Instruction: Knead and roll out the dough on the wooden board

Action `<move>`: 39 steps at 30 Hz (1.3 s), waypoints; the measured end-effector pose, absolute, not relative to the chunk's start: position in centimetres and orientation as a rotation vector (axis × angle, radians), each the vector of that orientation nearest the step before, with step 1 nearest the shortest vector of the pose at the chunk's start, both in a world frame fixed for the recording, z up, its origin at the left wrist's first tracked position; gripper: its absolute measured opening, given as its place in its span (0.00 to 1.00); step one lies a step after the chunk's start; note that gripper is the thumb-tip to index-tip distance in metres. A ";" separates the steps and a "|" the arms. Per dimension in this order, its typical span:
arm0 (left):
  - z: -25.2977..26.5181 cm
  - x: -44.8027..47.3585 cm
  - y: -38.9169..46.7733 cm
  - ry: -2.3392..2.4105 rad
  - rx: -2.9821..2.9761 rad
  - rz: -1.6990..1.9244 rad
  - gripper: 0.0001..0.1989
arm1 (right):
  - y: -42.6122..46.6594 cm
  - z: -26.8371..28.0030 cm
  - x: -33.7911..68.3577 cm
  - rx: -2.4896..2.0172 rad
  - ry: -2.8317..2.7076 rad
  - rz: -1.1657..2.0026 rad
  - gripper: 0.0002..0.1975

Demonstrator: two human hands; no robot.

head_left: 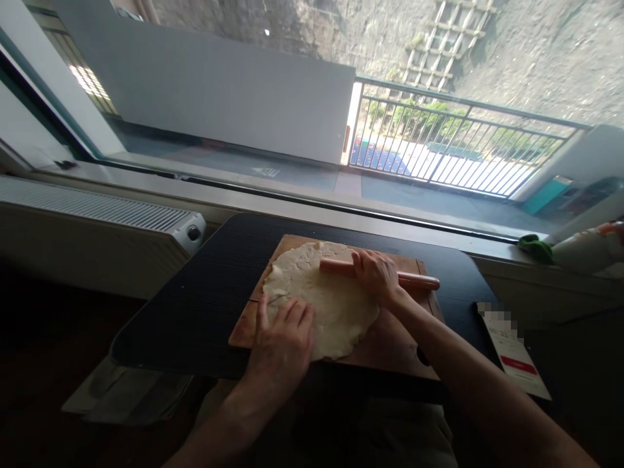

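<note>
A wide, flat sheet of pale dough (336, 312) with ragged edges lies on a wooden cutting board (390, 344). My right hand (377, 273) is wrapped over the middle of a reddish-brown rolling pin (419, 281), which rests across the dough's upper right part and reaches past its edge over the board. On the dough's lower left edge lies my left hand (285, 331), fingers stretched out and somewhat apart, holding nothing. The dough's near left edge is partly hidden under that hand.
The board sits on a black table (195, 305) with rounded corners. A window sill (292, 208) runs behind it, and a white radiator (97, 214) stands at left. At right are a paper with a red stripe (517, 357) and a green cloth (535, 247).
</note>
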State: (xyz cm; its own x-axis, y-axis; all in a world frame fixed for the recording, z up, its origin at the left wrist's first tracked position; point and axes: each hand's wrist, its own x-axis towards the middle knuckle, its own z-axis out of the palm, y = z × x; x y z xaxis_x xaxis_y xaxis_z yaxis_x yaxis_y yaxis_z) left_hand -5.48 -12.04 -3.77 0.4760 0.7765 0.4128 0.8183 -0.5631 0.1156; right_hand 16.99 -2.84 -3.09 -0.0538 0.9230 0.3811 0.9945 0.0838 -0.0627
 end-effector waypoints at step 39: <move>-4.4 -5.6 -11.9 -1.396 -2.584 -0.695 0.15 | -2.8 -3.2 16.6 -1.914 -2.143 -0.069 0.27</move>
State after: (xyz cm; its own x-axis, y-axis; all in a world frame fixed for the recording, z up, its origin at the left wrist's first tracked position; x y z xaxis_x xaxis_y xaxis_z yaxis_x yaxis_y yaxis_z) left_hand -5.58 -11.86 -4.37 0.4684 0.7605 0.4497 0.8173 -0.5663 0.1064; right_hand 16.61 -2.83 -3.15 -0.0931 0.9690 0.2287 0.9817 0.1276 -0.1414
